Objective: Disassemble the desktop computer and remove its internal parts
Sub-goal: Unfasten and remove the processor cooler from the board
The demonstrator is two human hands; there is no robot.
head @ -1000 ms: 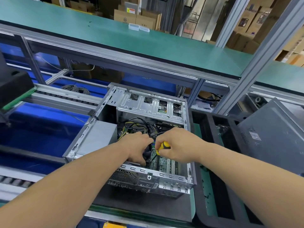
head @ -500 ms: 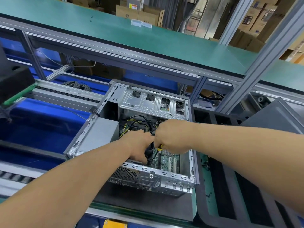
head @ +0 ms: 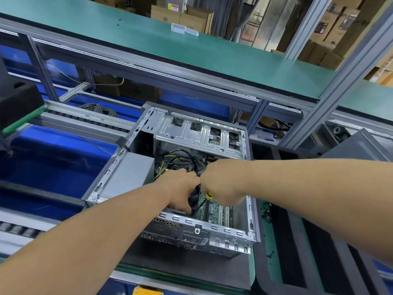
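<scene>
- The right hand (head: 223, 184) reaches across from the right, fingers curled round a screwdriver (head: 207, 198); only a bit of yellow handle and the dark shaft show, and the tip is lost down by the fan (head: 194, 199).
- The left hand (head: 180, 188) comes from the lower left, knuckles up, fingers bent down onto the fan; whether they grip it or only rest on it cannot be told.
- The two hands touch above the fan, hiding most of it.
- One open case (head: 170, 222) lies on its side at the near edge of the counter (head: 252, 271), on a dark mat.
- Inside: one grey power supply (head: 127, 177) at left, a tangle of cables (head: 178, 158), a green board (head: 217, 211) partly covered.
- One dark tray (head: 297, 241) at right, cut off by the frame.
</scene>
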